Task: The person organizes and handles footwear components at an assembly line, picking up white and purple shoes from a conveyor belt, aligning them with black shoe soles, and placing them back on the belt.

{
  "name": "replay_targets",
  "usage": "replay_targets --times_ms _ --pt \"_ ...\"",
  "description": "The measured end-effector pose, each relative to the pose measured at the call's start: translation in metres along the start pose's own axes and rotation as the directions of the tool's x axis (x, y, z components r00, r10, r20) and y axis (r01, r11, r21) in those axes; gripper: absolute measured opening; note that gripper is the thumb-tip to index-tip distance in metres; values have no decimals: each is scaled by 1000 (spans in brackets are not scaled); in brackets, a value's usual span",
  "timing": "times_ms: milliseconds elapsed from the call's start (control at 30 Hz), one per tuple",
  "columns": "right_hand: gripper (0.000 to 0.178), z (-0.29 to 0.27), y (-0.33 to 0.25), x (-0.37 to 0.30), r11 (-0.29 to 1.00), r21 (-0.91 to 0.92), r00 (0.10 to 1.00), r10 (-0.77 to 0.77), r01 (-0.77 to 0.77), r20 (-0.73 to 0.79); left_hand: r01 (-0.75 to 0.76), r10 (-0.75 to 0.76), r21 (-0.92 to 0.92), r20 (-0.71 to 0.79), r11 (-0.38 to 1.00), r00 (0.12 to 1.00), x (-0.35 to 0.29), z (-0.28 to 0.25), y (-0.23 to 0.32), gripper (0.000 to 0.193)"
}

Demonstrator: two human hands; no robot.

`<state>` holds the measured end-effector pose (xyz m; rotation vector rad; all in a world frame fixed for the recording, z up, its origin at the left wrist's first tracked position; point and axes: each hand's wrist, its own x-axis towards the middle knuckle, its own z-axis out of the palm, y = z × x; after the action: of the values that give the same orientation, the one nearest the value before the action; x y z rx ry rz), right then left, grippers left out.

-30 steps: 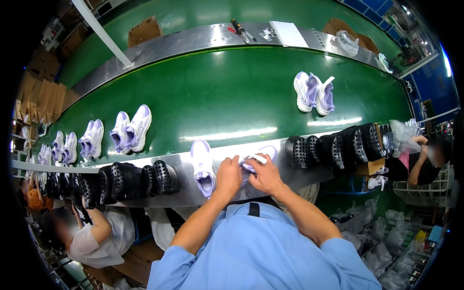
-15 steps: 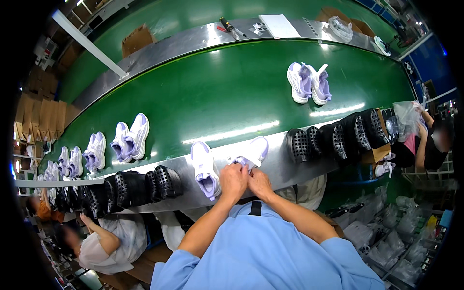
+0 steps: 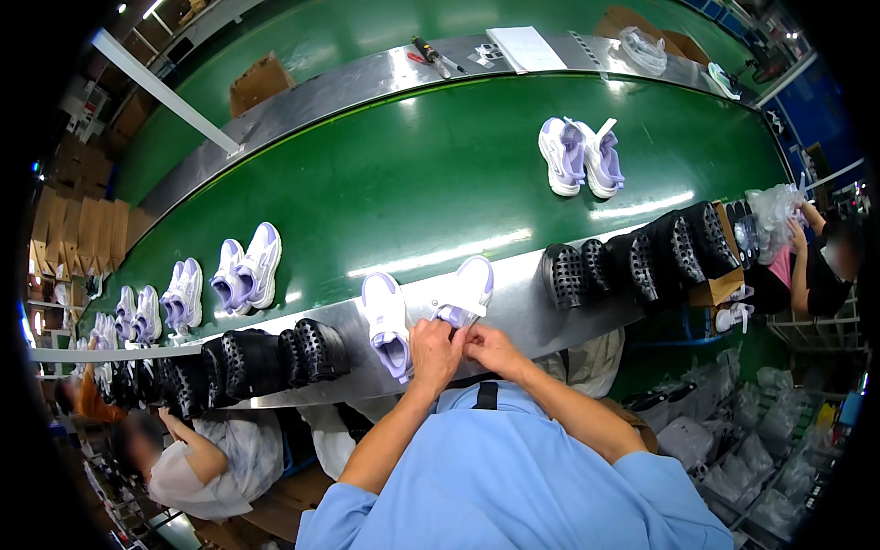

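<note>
Left hand (image 3: pixel 436 353): I'm grasping the heel end of a white-and-lilac shoe (image 3: pixel 471 282), which is sitting at the frame's centre.
Right hand (image 3: pixel 493 349): I'm curling my fingers beside that heel; whether they're gripping anything, I cannot tell.
Matching shoe (image 3: pixel 383 304): standing just left, on the metal ledge (image 3: pixel 519 310).
Black studded pieces (image 3: pixel 564 278): standing right of centre.
Green belt (image 3: pixel 412 183): carrying another pair (image 3: pixel 561 156), upper right.
Notepad (image 3: pixel 527 49): lying top centre.
</note>
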<state>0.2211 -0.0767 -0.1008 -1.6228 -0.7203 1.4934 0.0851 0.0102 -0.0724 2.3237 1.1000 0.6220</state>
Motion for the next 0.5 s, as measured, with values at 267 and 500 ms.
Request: replay_targets --times_ms 267,500 --pt "35 -25 -108 2 920 351 968 226 -175 -112 492 -448 -398 205 774 870 -2 -3 -9 34" --pt "18 -19 -120 30 892 361 961 269 -272 60 568 -488 -443 291 694 823 -6 -4 -9 30"
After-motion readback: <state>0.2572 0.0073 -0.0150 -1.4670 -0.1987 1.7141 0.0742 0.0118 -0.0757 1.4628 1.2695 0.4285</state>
